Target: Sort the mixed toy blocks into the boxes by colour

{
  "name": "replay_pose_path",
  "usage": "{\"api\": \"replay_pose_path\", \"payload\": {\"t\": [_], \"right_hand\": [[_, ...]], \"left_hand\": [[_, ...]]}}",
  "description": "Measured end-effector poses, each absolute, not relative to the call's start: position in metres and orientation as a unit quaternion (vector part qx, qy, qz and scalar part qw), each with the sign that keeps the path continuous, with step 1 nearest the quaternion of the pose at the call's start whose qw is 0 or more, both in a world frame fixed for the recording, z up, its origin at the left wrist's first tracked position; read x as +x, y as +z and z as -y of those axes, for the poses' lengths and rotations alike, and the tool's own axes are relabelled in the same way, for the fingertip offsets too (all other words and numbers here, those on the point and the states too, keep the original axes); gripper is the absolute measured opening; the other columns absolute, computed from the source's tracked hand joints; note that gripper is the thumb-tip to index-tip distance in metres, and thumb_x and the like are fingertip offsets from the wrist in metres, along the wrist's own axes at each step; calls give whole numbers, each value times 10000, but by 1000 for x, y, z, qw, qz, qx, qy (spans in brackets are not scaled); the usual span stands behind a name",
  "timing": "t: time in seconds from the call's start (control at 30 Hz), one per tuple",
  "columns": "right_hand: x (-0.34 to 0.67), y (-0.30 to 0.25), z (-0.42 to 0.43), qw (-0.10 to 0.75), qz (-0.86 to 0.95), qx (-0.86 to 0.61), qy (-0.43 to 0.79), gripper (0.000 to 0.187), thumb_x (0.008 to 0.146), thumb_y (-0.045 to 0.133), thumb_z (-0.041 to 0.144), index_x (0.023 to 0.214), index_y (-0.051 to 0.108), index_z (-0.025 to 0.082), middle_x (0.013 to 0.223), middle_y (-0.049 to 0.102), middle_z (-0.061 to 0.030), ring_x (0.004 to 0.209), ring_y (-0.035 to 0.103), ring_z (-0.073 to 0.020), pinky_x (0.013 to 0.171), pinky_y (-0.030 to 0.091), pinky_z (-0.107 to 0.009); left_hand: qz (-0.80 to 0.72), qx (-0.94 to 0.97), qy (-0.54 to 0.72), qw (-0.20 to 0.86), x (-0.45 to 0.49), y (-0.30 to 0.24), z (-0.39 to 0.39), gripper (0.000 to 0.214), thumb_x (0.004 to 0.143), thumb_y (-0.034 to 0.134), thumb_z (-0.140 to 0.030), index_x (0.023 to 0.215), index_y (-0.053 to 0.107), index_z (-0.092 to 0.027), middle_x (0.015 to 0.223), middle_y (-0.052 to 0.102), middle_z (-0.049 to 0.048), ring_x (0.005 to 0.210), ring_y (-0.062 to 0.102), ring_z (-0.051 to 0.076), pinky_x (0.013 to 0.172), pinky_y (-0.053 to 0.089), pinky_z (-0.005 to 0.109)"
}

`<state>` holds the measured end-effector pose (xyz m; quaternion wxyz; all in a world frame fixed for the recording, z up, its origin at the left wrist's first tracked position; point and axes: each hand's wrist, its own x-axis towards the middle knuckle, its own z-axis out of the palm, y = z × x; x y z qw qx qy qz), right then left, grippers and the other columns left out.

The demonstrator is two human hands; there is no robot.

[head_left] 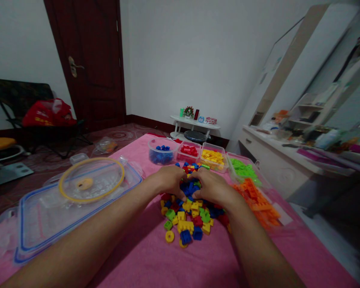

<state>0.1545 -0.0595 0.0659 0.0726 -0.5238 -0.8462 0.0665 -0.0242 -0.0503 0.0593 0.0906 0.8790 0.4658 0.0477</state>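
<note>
A pile of toy building blocks (pixel 186 227) in yellow, blue, green and red lies on the pink cloth. My left hand (pixel 171 180) reaches into its far part from the left, fingers curled and thumb pointing down. From the right, my right hand (pixel 211 185) curls in the same way, its thumb close to the left one. Between the two hands sit blue building blocks (pixel 192 187), which both appear to cup. The fingertips are partly hidden among the blocks. Two yellow ring-shaped pieces lie at the near edge of the pile, one a yellow wheel (pixel 169 236).
Behind the pile stand a round tub of blue blocks (pixel 163 160) and boxes of red (pixel 189 151), yellow (pixel 213 157) and green pieces (pixel 244 170). Orange pieces (pixel 258 204) lie at right. Clear lids (pixel 57 216), one yellow-rimmed, lie at left.
</note>
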Motion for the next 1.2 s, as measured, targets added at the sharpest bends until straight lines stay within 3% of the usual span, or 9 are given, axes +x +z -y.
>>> {"api": "replay_pose_path", "payload": {"t": [0.2, 0.43, 0.53, 0.67, 0.77, 0.93, 1.07, 1.2], "right_hand": [[158, 47, 41, 101, 819, -561, 58, 416, 621, 738, 304, 1030, 667, 277, 1078, 625, -37, 998, 576, -221, 823, 412, -295], [171, 46, 31, 125, 811, -565, 84, 297, 631, 719, 320, 922, 699, 262, 867, 661, -14, 800, 591, -180, 647, 389, -253], [176, 50, 28, 166, 808, -559, 85, 248, 664, 674, 281, 902, 712, 226, 729, 632, -12, 671, 551, -146, 575, 353, -237], [186, 51, 19, 228, 798, -541, 134, 268, 706, 568, 222, 934, 697, 163, 577, 554, 15, 545, 474, -112, 511, 320, -222], [190, 50, 17, 215, 809, -518, 178, 274, 699, 546, 202, 922, 691, 140, 549, 524, 29, 521, 460, -103, 493, 317, -214], [181, 48, 26, 130, 827, -529, 137, 342, 627, 649, 199, 965, 695, 204, 631, 584, 29, 597, 523, -119, 541, 352, -218], [167, 43, 34, 94, 821, -558, 69, 295, 615, 692, 237, 910, 705, 245, 831, 668, -9, 778, 593, -166, 647, 389, -245], [166, 45, 34, 84, 807, -581, 62, 230, 619, 684, 249, 847, 699, 227, 849, 680, -25, 772, 603, -173, 634, 389, -246]], "left_hand": [[-498, 859, 79, 89, -23, 46, 41, 415, 630, 693, -449, 985, 690, -234, 899, 692, 55, 779, 617, 199, 586, 376, 234], [-557, 819, 115, 72, -27, 46, 33, 344, 689, 625, -476, 861, 699, -187, 768, 671, 63, 648, 583, 172, 542, 342, 240], [-541, 828, 128, 69, -27, 47, 30, 344, 725, 579, -462, 836, 704, -161, 759, 671, 70, 653, 580, 178, 567, 366, 251], [-442, 879, 146, 101, -21, 44, 32, 329, 724, 601, -364, 980, 692, -179, 902, 686, 59, 792, 602, 179, 688, 419, 244], [-362, 919, 137, 80, -12, 38, 40, 343, 712, 601, -271, 1044, 673, -228, 987, 672, 54, 887, 599, 186, 751, 431, 243], [-396, 909, 128, 30, -2, 32, 48, 310, 671, 548, -171, 936, 695, -232, 919, 674, 69, 858, 611, 213, 695, 448, 264], [-451, 861, 207, 113, -4, 35, 41, 270, 672, 577, -219, 915, 692, -195, 858, 679, 60, 827, 612, 203, 719, 461, 264], [-500, 700, 338, 381, -6, 40, 32, 273, 734, 541, -190, 988, 634, -152, 725, 638, 25, 637, 594, 136, 591, 478, 232]]}}
